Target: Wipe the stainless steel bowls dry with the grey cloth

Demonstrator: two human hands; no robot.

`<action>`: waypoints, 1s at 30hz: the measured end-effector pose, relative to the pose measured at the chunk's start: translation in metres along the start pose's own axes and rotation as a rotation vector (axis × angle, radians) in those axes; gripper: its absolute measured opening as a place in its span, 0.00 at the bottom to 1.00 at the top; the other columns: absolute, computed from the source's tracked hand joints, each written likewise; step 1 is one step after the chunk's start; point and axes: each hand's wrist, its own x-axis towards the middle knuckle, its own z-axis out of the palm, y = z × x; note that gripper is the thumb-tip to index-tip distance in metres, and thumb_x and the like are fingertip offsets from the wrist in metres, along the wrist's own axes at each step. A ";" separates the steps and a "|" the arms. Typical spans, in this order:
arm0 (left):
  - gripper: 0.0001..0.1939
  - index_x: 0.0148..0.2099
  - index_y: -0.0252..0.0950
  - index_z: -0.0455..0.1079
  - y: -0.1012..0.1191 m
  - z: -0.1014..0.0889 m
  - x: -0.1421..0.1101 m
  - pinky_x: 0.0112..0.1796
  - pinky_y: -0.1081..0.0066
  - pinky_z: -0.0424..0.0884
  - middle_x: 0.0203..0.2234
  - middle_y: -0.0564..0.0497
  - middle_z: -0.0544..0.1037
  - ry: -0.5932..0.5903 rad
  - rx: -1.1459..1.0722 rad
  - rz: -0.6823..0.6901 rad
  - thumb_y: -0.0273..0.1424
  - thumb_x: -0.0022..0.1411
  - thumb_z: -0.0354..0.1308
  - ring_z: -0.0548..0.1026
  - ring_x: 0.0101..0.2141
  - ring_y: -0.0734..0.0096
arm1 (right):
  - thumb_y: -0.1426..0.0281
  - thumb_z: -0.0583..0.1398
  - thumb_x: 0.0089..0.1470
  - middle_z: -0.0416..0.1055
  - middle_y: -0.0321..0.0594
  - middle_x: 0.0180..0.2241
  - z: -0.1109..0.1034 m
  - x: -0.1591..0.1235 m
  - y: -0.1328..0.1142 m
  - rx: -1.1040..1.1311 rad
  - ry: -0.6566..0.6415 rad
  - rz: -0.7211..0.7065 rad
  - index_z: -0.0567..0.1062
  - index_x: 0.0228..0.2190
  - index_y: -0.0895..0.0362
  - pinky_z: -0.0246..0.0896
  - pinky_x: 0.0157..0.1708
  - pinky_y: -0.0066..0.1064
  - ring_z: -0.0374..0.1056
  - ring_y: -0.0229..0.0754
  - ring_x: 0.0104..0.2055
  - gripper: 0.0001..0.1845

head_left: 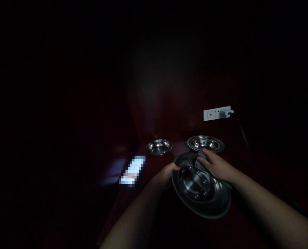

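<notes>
A shiny steel bowl is tilted toward me above the dark red surface. My left hand grips its left rim, thumb inside and the other fingers hidden behind the wall. A dark grey-green cloth is in my right hand, pressed against the bowl's upper right rim and inner wall. Part of the cloth hangs below that hand along the right side. Just beyond the bowl sits a stack of steel dishes. One smaller steel bowl rests farther left.
A lit, pixelated phone-like screen lies to the left. On the back wall is a white socket panel with a plug in it. A dark cable hangs from the plug to the right. The surroundings are very dark.
</notes>
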 end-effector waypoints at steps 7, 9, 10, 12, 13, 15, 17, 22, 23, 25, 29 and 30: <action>0.23 0.43 0.27 0.72 -0.002 0.014 0.005 0.49 0.61 0.63 0.35 0.41 0.80 0.003 -0.134 0.086 0.41 0.55 0.53 0.75 0.43 0.55 | 0.58 0.53 0.52 0.67 0.36 0.26 -0.001 0.004 0.000 0.036 0.146 0.047 0.63 0.27 0.54 0.59 0.31 0.32 0.65 0.41 0.29 0.12; 0.25 0.46 0.28 0.71 -0.003 0.019 0.007 0.51 0.60 0.61 0.39 0.41 0.79 0.013 -0.186 0.176 0.44 0.56 0.53 0.73 0.46 0.55 | 0.58 0.53 0.51 0.67 0.37 0.26 -0.001 0.006 0.003 0.043 0.247 0.132 0.63 0.26 0.54 0.58 0.31 0.32 0.65 0.42 0.29 0.12; 0.26 0.47 0.28 0.70 -0.005 0.020 0.007 0.52 0.60 0.61 0.40 0.41 0.78 0.017 -0.196 0.206 0.45 0.56 0.53 0.73 0.47 0.54 | 0.58 0.53 0.51 0.67 0.37 0.26 -0.002 0.007 0.004 0.052 0.291 0.173 0.63 0.26 0.54 0.58 0.30 0.32 0.65 0.42 0.29 0.12; 0.27 0.49 0.28 0.69 -0.007 0.021 0.008 0.52 0.58 0.61 0.41 0.39 0.78 0.029 -0.192 0.235 0.44 0.55 0.56 0.72 0.48 0.53 | 0.58 0.53 0.51 0.68 0.37 0.26 -0.001 0.008 0.006 0.065 0.355 0.238 0.63 0.26 0.54 0.57 0.29 0.32 0.65 0.42 0.29 0.12; 0.27 0.50 0.29 0.68 -0.009 0.020 0.008 0.52 0.57 0.62 0.42 0.39 0.78 0.043 -0.181 0.246 0.42 0.54 0.58 0.73 0.48 0.52 | 0.57 0.53 0.50 0.67 0.37 0.26 -0.001 0.009 0.006 0.065 0.384 0.258 0.63 0.26 0.54 0.57 0.29 0.32 0.65 0.42 0.29 0.12; 0.28 0.53 0.31 0.66 -0.012 0.019 0.008 0.51 0.57 0.63 0.44 0.40 0.76 0.072 -0.153 0.296 0.35 0.50 0.62 0.73 0.48 0.53 | 0.56 0.55 0.49 0.66 0.35 0.25 -0.001 0.008 0.006 0.052 0.444 0.278 0.62 0.26 0.54 0.55 0.27 0.31 0.63 0.41 0.27 0.13; 0.31 0.55 0.33 0.63 -0.014 0.018 0.007 0.51 0.58 0.63 0.47 0.42 0.75 0.076 -0.126 0.357 0.30 0.47 0.63 0.72 0.48 0.54 | 0.56 0.56 0.47 0.63 0.33 0.23 -0.001 0.007 0.005 0.042 0.496 0.273 0.61 0.26 0.53 0.54 0.25 0.30 0.61 0.39 0.25 0.15; 0.35 0.58 0.37 0.59 -0.014 0.015 0.003 0.45 0.57 0.69 0.49 0.42 0.73 0.000 -0.061 0.312 0.30 0.47 0.62 0.73 0.47 0.53 | 0.55 0.58 0.46 0.60 0.31 0.21 -0.004 0.005 0.004 0.049 0.558 0.244 0.60 0.25 0.53 0.51 0.24 0.29 0.56 0.36 0.22 0.17; 0.35 0.59 0.38 0.58 -0.014 0.014 0.003 0.43 0.57 0.70 0.50 0.42 0.73 -0.001 -0.051 0.293 0.31 0.47 0.62 0.73 0.46 0.52 | 0.55 0.58 0.46 0.60 0.31 0.21 -0.005 0.005 0.004 0.054 0.560 0.240 0.60 0.25 0.54 0.51 0.24 0.29 0.56 0.36 0.22 0.17; 0.36 0.58 0.38 0.58 -0.013 0.012 0.003 0.39 0.58 0.72 0.50 0.41 0.72 0.018 -0.033 0.260 0.33 0.47 0.62 0.74 0.44 0.52 | 0.55 0.58 0.46 0.61 0.32 0.22 -0.005 0.005 0.003 0.057 0.565 0.224 0.60 0.25 0.54 0.52 0.25 0.30 0.57 0.37 0.23 0.16; 0.33 0.56 0.34 0.61 -0.014 0.011 0.007 0.36 0.59 0.72 0.45 0.40 0.75 0.097 -0.018 0.200 0.36 0.46 0.60 0.75 0.40 0.53 | 0.56 0.57 0.46 0.60 0.32 0.22 -0.005 0.006 0.003 0.086 0.548 0.213 0.60 0.25 0.54 0.52 0.25 0.30 0.57 0.37 0.24 0.16; 0.32 0.55 0.34 0.61 -0.015 0.011 0.008 0.36 0.60 0.72 0.43 0.41 0.76 0.121 -0.020 0.195 0.36 0.47 0.59 0.76 0.39 0.54 | 0.56 0.57 0.46 0.60 0.32 0.22 -0.004 0.006 0.004 0.100 0.533 0.225 0.60 0.25 0.54 0.52 0.24 0.30 0.57 0.37 0.23 0.15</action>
